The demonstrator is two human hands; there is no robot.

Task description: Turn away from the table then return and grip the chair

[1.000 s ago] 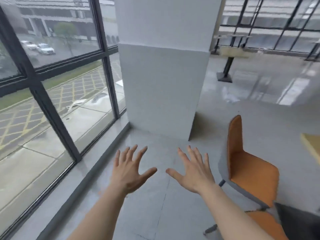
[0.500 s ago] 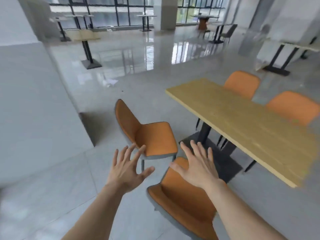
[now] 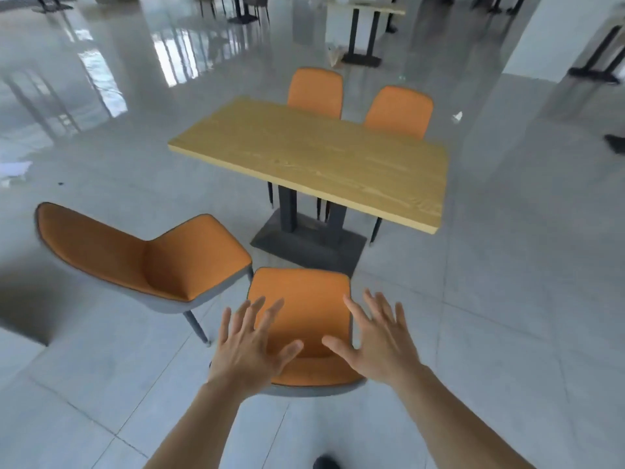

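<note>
Orange chair (image 3: 304, 301) — grey shell, upright, on tiled floor, facing wooden table.

Both my hands hang spread in the air with a gap between my left hand (image 3: 248, 346) and my right hand (image 3: 378, 336), and the near orange chair (image 3: 301, 299) sits right below that gap, its seat in my way downward. A second orange chair (image 3: 148, 258) blocks the left, just beside the near one. Ahead, the bench (image 3: 318, 154) and its dark base (image 3: 307, 243) bar the path, two more chairs (image 3: 399, 110) standing behind it. Open tiled floor (image 3: 507, 299) lies to my right and bare floor to my near left.
</note>
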